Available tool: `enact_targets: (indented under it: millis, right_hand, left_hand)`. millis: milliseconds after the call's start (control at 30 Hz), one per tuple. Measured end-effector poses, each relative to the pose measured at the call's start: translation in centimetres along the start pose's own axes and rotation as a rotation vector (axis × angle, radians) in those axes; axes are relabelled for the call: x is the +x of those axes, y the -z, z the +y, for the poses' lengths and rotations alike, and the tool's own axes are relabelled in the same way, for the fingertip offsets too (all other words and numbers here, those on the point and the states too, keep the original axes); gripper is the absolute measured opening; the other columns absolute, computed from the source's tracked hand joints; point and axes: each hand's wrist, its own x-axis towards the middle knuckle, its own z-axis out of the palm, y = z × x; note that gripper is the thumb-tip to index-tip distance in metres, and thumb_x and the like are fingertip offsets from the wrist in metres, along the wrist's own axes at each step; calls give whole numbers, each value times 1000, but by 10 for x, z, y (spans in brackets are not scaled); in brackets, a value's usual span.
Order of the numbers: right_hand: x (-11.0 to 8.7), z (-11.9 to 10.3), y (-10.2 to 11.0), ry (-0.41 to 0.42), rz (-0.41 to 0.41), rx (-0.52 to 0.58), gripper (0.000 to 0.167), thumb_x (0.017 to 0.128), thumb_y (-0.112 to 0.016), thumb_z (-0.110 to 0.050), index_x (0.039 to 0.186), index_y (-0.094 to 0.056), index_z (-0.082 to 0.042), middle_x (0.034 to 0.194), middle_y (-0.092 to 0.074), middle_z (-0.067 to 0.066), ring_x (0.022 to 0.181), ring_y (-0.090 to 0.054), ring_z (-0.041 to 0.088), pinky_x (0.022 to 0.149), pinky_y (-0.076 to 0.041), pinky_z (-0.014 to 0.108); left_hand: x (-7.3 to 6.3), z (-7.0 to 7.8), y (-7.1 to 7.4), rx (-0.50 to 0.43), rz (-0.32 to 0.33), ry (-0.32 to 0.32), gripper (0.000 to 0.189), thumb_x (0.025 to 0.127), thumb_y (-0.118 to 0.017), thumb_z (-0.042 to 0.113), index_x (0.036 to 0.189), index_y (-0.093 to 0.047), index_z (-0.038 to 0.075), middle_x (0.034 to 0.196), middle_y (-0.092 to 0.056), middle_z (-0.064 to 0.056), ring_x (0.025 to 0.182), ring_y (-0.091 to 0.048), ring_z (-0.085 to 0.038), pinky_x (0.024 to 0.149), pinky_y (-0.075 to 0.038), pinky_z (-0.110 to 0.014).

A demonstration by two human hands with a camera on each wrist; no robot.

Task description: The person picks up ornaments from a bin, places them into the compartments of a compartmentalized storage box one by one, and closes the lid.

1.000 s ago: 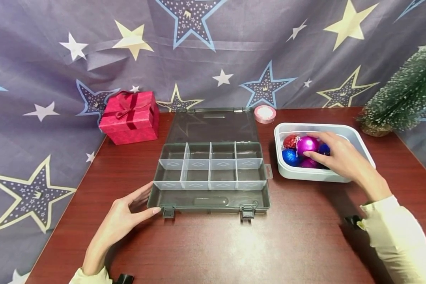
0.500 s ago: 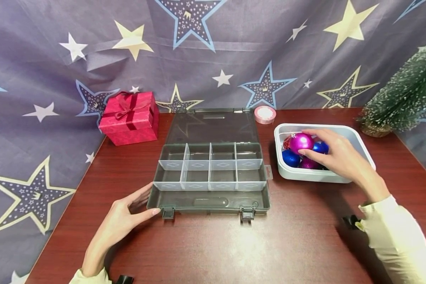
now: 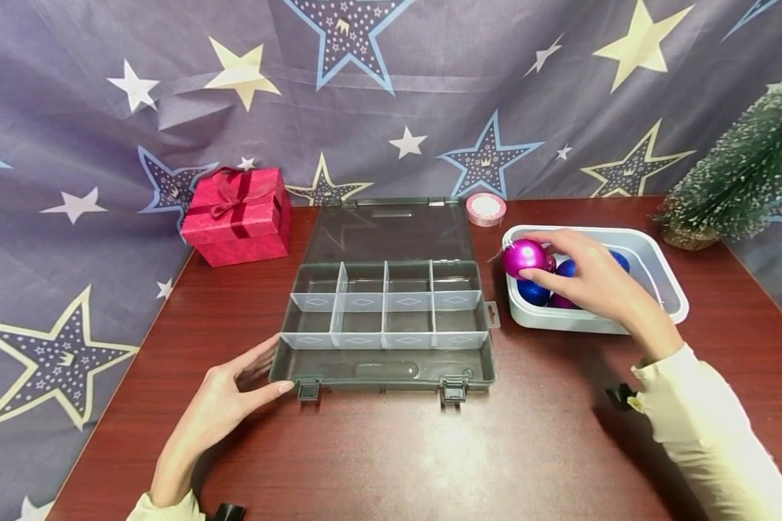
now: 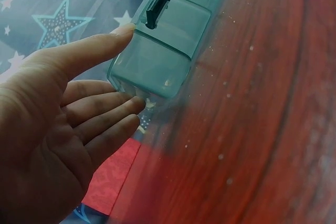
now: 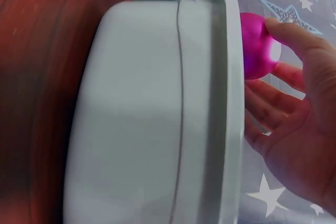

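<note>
A shiny magenta Christmas ball (image 3: pixel 524 258) is pinched between the thumb and fingers of my right hand (image 3: pixel 583 275), over the left rim of a pale grey bin (image 3: pixel 580 320). In the right wrist view the magenta ball (image 5: pixel 258 45) shows beyond the bin's rim. Blue, red and magenta balls lie in the bin, partly hidden by the hand. My left hand (image 3: pixel 218 401) rests at the front left corner of a smoky clear compartment box (image 3: pixel 391 370), its lid folded back. In the left wrist view, nearly straight fingers (image 4: pixel 113 121) lie along the box's end, with the thumb at its edge.
A red gift box (image 3: pixel 237 217) stands at the back left. Behind the compartment box's right side lies a roll of pink ribbon (image 3: pixel 486 209). A small frosted tree (image 3: pixel 736 174) stands at the back right, and a starry cloth (image 3: pixel 391 94) hangs behind the table.
My right hand has lifted the magenta ball from among the others and carried it left to the bin's left rim. My left hand and the compartment box stay in place.
</note>
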Motion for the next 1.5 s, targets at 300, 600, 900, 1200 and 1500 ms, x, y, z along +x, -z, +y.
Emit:
enact_targets:
  millis: [300,600,900,1200,1500]
  right_hand:
    - [18,-6,-17,43,-16,6,55,86,-85,-13,135,-64,-2,128,-67,16,113,-63,35,97,-51,57]
    - [32,-7,-31,63,-62,-5,53,90,-83,-18,136,-64,-3,124,-67,14,104,-62,32,87,-53,50]
    - [41,-11,-40,61,-95,32,49,92,-82,-20,135,-65,-2,124,-68,16,110,-64,31,96,-52,52]
    - [40,-14,-41,7,-119,30,47,94,-79,-23,134,-65,-5,122,-68,17,109,-66,31,95,-52,53]
    - [33,-13,-30,-10,-100,10,45,95,-78,-23,135,-65,-7,126,-67,15,113,-63,30,92,-53,53]
  left_hand:
    - [-1,1,0,-2,-9,15,71,89,-85,25,152,-55,16,135,-67,-6,117,-67,-15,95,-48,-12]
    - [0,1,0,3,-8,19,71,89,-85,26,152,-54,16,136,-67,-6,117,-67,-16,94,-48,-12]
    - [-1,1,0,2,-10,20,72,89,-85,27,153,-54,16,136,-66,-5,117,-67,-12,94,-48,-12]
    - [-1,1,0,-12,-13,25,72,89,-85,27,153,-54,16,137,-66,-5,118,-66,-11,95,-48,-13]
    - [-1,2,0,0,-13,30,72,89,-85,28,153,-54,17,137,-66,-5,118,-66,-11,95,-48,-11]
